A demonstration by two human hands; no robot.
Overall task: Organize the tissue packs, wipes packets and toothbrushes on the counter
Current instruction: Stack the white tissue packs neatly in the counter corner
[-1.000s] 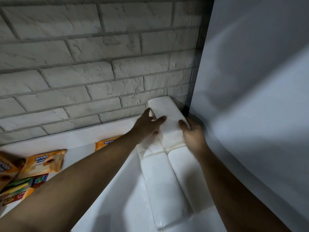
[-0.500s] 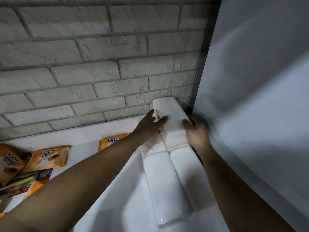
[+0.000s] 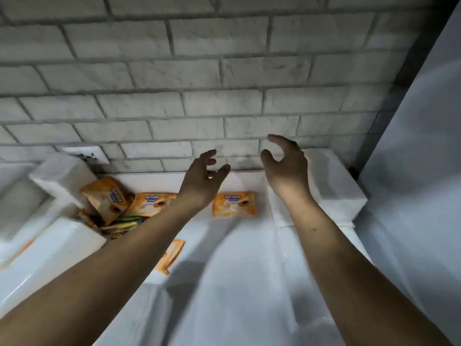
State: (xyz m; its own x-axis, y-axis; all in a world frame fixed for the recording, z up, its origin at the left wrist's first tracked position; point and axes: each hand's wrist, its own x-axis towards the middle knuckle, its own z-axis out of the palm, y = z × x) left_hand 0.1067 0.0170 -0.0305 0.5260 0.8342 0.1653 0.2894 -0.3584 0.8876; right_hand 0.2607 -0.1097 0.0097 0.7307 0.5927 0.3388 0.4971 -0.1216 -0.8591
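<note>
Both hands are raised in the middle of the frame in front of a grey brick wall, and neither holds anything. The left hand has its fingers spread and loosely curved, thumb apart. The right hand is likewise spread, its fingers arched forward with a gap between fingers and thumb.

A white tissue pack lies in the corner at centre right, against the wall and beside a plain white panel that fills the right of the frame. The right hand hovers over the pack's left end without gripping it. More glossy white tissue packs stretch from below that pack toward the lower edge, between the two forearms; blur hides their exact edges.

On the white worktop, an orange "Tender Love" wipes packet lies flat between the two wrists, just below the hands. A second wipes packet sits left of the left wrist, and a third leans tilted beside it. Another orange packet shows partly beneath the left forearm. Green and yellow toothbrush packs lie below the leaning packets, well left of the left hand.

At the left of the frame are further white tissue packs, one tipped against the wall near a wall socket.
</note>
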